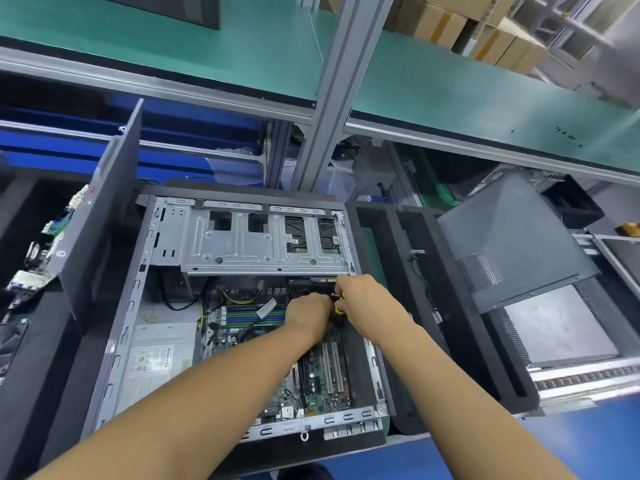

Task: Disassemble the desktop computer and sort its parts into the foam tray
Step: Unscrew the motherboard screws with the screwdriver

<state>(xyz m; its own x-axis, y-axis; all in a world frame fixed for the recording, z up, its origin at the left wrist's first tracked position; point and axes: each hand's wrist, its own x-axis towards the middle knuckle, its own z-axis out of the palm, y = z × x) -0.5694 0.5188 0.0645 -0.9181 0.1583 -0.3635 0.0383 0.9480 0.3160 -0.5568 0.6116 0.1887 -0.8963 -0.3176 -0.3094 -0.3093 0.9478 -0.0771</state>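
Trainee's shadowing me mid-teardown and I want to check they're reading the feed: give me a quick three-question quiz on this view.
1. True or false: the left hand and right hand are both inside the open computer case.
2. The grey perforated panel lies: A) right of the case, on the foam tray; B) left of the case; C) back on the case.
3. Fill in: the tool at the right hand's fingers has a black and ___ handle.
Key: 1 true; 2 A; 3 yellow.
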